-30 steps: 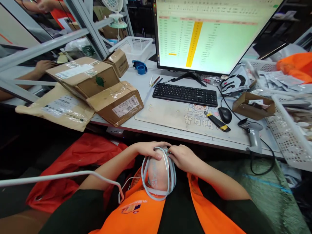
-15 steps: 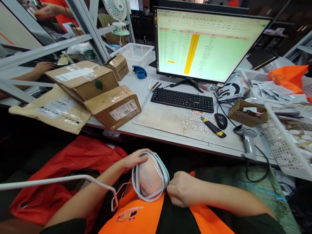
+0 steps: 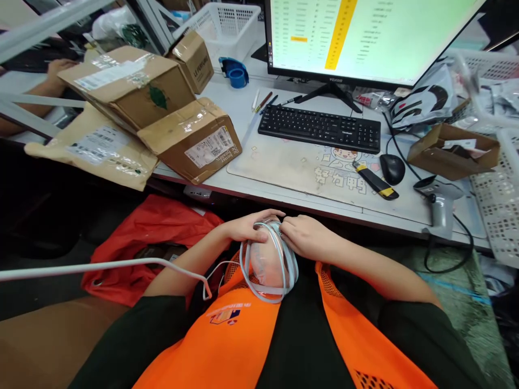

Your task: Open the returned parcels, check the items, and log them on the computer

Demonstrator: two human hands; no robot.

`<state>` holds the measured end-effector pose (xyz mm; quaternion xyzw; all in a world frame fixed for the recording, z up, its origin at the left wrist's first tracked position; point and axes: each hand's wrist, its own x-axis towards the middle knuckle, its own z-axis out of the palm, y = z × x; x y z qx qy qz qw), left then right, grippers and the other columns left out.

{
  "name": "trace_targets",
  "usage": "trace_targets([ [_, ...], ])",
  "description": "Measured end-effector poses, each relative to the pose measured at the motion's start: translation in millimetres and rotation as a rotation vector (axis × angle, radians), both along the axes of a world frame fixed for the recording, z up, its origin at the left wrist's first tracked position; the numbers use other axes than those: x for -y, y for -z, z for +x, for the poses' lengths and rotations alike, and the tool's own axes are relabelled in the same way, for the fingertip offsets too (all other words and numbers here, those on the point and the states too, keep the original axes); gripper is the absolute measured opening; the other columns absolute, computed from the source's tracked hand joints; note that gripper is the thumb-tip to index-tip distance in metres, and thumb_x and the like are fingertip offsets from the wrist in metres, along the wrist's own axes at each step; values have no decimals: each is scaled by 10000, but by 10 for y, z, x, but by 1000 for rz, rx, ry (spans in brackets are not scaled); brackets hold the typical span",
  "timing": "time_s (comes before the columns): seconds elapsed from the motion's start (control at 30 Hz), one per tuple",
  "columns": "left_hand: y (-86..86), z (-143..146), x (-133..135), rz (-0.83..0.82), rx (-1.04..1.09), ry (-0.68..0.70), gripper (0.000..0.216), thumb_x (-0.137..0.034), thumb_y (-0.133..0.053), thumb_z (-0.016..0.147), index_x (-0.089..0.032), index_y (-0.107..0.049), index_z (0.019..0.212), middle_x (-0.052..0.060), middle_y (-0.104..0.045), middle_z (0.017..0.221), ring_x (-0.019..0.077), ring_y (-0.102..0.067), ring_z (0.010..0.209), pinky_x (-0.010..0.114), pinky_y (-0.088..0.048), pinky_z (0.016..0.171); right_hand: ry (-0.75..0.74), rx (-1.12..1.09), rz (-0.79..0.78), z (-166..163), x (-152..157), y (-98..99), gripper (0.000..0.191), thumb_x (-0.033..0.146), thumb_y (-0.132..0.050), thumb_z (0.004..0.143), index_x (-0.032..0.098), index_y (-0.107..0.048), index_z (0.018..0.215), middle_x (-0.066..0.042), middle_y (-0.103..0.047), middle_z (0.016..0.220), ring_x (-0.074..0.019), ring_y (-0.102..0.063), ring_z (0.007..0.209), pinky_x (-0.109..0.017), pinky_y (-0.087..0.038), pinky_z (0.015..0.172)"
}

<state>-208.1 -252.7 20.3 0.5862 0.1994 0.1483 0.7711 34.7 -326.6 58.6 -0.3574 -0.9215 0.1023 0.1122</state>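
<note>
Rounded pinkish object [image 3: 264, 266] with a shiny surface and faint markings is held in front of the bright orange vest [image 3: 233, 348], nearer the body than the edge of the white counter [image 3: 245, 111]; several loops of pale blue cable [image 3: 290, 262] are wound around it. It is gripped on its upper left by the left hand [image 3: 246, 227], the fingers partly bent over its top and the thumb laid on its face. At the upper right, the fingers of the right hand [image 3: 306, 236] are curled in against the loops; whether a strand is pinched cannot be told, since their tips are hidden. On the counter, a black keyboard [image 3: 320, 128] is set by a pale printed mat [image 3: 279, 167], with a black mouse [image 3: 392, 169] and a yellow-and-black cutter [image 3: 376, 181] placed near its right end. Brown cardboard boxes [image 3: 198, 143] are piled at the left.
</note>
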Motion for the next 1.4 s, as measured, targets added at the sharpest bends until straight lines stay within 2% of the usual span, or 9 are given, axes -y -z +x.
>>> trace_targets([
  [0.2, 38, -19, -54, 104, -25, 34, 757, -583, -890, 765, -202, -703, 1392, 147, -728, 1300, 324, -682, 1228, 408, -533, 1056, -155, 60, -1, 38, -85, -62, 291, 261, -401, 1100, 166, -591, 901, -61, -644, 802, -172, -537, 691, -342, -346, 693],
  [0.4, 57, -109, -5, 259, -25, 22, 577, -677, -767, 859, -178, -819, 1143, 158, -740, 1197, 309, -692, 1134, 430, -521, 1055, -206, 46, 49, 25, -24, -90, 340, 264, -352, 1113, 178, -582, 879, -57, -620, 773, -176, -522, 676, -355, -324, 683],
  [0.63, 81, -151, -86, 247, -22, 58, 570, -688, -782, 838, -190, -819, 1111, 150, -710, 1207, 308, -677, 1128, 419, -513, 1036, -200, 3, 6, -12, -76, -105, 373, 285, -327, 1118, 179, -599, 884, -49, -617, 760, -173, -506, 677, -344, -315, 688],
  [0.77, 76, -74, -182, 126, -55, 132, 748, -685, -883, 722, -204, -736, 1276, 103, -711, 1127, 272, -679, 1034, 362, -543, 926, -115, 34, -38, 10, -238, -128, 315, 259, -401, 1094, 163, -619, 886, -53, -645, 789, -158, -509, 668, -346, -283, 687],
  [0.87, 89, -25, -182, 90, -29, 119, 841, -666, -931, 661, -201, -704, 1324, 98, -710, 1140, 283, -673, 1072, 384, -534, 972, -93, 25, -52, 45, -285, -132, 273, 233, -449, 1069, 163, -623, 871, -52, -654, 798, -156, -518, 679, -345, -287, 704],
  [1.03, 179, -80, -143, 58, -63, 111, 723, -641, -921, 692, -178, -772, 1227, 128, -721, 1181, 298, -680, 1078, 382, -531, 962, -145, -24, -68, 129, -152, -160, 253, 178, -444, 1035, 180, -602, 838, -45, -643, 781, -160, -509, 689, -344, -288, 711],
  [1.2, 380, -301, 9, -83, -54, -125, 626, -604, -962, 652, -176, -824, 1088, 120, -739, 1168, 253, -692, 1024, 311, -524, 895, -225, -38, -152, 182, 188, -142, 221, 141, -467, 1007, 195, -571, 819, -22, -639, 783, -155, -485, 676, -345, -281, 711],
  [1.3, 515, -457, 209, -267, -64, -407, 621, -552, -1019, 564, -171, -826, 1015, 105, -770, 1075, 220, -709, 901, 282, -532, 808, -255, -52, -167, 128, 459, -45, 178, 146, -488, 991, 193, -572, 842, -14, -643, 807, -152, -459, 658, -342, -269, 689],
  [1.4, 585, -472, 384, -402, -43, -760, 592, -461, -1055, 501, -170, -805, 952, 72, -784, 940, 188, -705, 790, 266, -542, 749, -181, -72, -46, 10, 630, 94, 165, 149, -495, 976, 187, -573, 835, -20, -622, 788, -160, -438, 650, -349, -264, 681],
])
